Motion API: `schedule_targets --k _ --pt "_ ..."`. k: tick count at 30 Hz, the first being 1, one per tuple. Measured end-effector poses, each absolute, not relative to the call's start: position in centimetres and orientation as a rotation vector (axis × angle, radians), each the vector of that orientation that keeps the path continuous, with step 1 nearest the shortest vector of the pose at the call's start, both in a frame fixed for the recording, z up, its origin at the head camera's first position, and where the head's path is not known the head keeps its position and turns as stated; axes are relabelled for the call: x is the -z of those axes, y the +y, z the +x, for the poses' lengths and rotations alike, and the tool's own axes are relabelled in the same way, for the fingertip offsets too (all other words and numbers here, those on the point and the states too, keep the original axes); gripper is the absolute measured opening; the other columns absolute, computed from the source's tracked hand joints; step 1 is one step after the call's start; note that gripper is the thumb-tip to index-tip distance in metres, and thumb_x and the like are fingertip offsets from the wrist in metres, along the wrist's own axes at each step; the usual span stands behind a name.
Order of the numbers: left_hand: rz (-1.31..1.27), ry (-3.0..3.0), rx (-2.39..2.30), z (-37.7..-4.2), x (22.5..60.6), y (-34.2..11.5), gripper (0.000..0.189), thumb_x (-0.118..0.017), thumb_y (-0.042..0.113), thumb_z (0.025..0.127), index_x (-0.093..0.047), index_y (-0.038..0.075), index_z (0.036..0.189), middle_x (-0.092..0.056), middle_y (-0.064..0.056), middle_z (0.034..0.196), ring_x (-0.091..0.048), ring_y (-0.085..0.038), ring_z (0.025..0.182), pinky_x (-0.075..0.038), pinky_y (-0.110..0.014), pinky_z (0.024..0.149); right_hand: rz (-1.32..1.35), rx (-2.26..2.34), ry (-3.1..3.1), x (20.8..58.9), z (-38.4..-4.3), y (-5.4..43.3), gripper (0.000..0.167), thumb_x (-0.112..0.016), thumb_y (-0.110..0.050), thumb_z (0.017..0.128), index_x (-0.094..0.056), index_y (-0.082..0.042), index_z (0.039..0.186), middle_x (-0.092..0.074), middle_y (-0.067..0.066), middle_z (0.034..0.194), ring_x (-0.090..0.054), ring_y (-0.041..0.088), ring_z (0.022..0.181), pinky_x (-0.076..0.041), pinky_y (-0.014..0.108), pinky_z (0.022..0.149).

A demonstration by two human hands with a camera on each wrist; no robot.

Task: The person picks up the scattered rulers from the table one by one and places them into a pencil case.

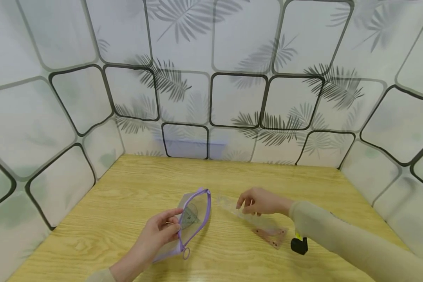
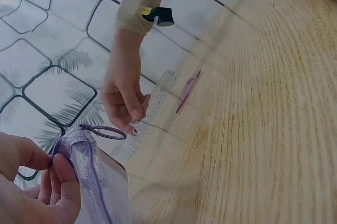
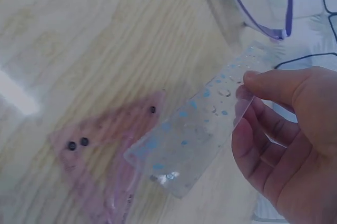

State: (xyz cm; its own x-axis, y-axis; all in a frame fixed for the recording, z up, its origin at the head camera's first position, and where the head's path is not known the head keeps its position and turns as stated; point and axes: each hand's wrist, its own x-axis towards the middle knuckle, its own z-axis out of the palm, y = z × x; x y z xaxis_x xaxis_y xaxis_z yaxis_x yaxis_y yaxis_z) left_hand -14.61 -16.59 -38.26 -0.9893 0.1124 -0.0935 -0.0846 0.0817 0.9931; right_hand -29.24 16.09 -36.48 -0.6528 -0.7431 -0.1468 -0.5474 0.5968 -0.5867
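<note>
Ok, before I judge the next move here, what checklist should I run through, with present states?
1. Pouch mouth open: ok, it gapes toward the right hand.
2. Pouch held: ok, the left hand grips its rim.
3. Ruler gripped: ok, pinched between right thumb and fingers.
4. Ruler clear of the pink set square: cannot tell; they overlap in the right wrist view.
5. Pink set square in the pouch: not ok, it lies outside on the table.
</note>
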Motion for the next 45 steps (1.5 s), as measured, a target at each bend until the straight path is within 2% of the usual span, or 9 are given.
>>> schedule_targets --k 4,8,13,23,33,39,45 --pt "0.026 2.196 -2.043 -14.7 38.4 -16.5 0.054 -0.061 0.01 0.094 -0.044 -0.002 0.144 -0.052 0.002 0.098 -0.058 -0.011 0.092 -0.059 -0.026 0.084 -1.047 0.771 2.405 36.7 -28.8 16.2 0.018 -0.062 -0.013 0.096 -0.07 -0.01 0.112 -0.07 0.005 0.083 -0.059 0.011 0.06 -0.058 0.043 0.055" --pt "0.027 2.202 -2.04 -14.7 38.3 -16.5 0.054 -0.061 0.01 0.094 -0.045 -0.003 0.144 -0.052 0.001 0.098 -0.058 -0.011 0.092 -0.059 -0.026 0.083 -1.04 0.845 2.369 36.4 -28.0 16.1 0.02 -0.062 -0.011 0.096 -0.07 -0.006 0.114 -0.07 0.008 0.084 -0.058 0.013 0.06 -0.057 0.047 0.056" --pt "0.04 2.206 -2.033 -14.7 38.1 -16.4 0.054 -0.06 0.01 0.094 -0.044 -0.003 0.144 -0.052 0.001 0.098 -0.058 -0.011 0.091 -0.059 -0.026 0.083 -0.997 0.908 2.325 36.3 -27.4 15.7 0.024 -0.061 -0.01 0.096 -0.068 -0.004 0.118 -0.068 0.008 0.087 -0.056 0.011 0.061 -0.059 0.044 0.058" --pt "0.018 2.22 -2.031 -14.4 38.0 -16.7 0.052 -0.059 0.009 0.095 -0.045 -0.002 0.144 -0.051 0.001 0.099 -0.058 -0.011 0.093 -0.059 -0.027 0.084 -0.881 1.045 2.228 36.5 -27.5 13.7 0.029 -0.061 -0.015 0.097 -0.065 -0.007 0.125 -0.069 0.004 0.089 -0.063 0.013 0.075 -0.061 0.032 0.066" --pt "0.047 2.21 -2.025 -14.6 38.0 -16.4 0.053 -0.059 0.006 0.094 -0.044 -0.004 0.144 -0.051 0.002 0.098 -0.058 -0.009 0.09 -0.058 -0.024 0.082 -0.754 1.232 2.126 37.7 -27.2 12.4 0.035 -0.064 -0.016 0.096 -0.062 -0.002 0.128 -0.069 0.002 0.088 -0.06 0.013 0.074 -0.061 0.038 0.069" --pt "0.062 2.206 -2.026 -14.5 38.2 -16.3 0.054 -0.057 0.003 0.094 -0.041 -0.006 0.145 -0.051 0.004 0.097 -0.057 -0.008 0.088 -0.058 -0.023 0.081 -0.731 1.27 2.099 38.4 -27.0 11.3 0.04 -0.064 -0.016 0.096 -0.059 0.001 0.132 -0.071 0.004 0.096 -0.062 0.013 0.078 -0.061 0.033 0.07" --pt "0.066 2.186 -2.034 -14.6 38.4 -16.2 0.054 -0.056 0.004 0.095 -0.04 -0.006 0.146 -0.05 0.005 0.095 -0.057 -0.006 0.086 -0.057 -0.021 0.079 -0.674 1.329 2.085 38.9 -26.9 10.3 0.037 -0.063 -0.011 0.096 -0.059 0.0 0.131 -0.071 0.005 0.096 -0.063 0.013 0.078 -0.061 0.03 0.07"
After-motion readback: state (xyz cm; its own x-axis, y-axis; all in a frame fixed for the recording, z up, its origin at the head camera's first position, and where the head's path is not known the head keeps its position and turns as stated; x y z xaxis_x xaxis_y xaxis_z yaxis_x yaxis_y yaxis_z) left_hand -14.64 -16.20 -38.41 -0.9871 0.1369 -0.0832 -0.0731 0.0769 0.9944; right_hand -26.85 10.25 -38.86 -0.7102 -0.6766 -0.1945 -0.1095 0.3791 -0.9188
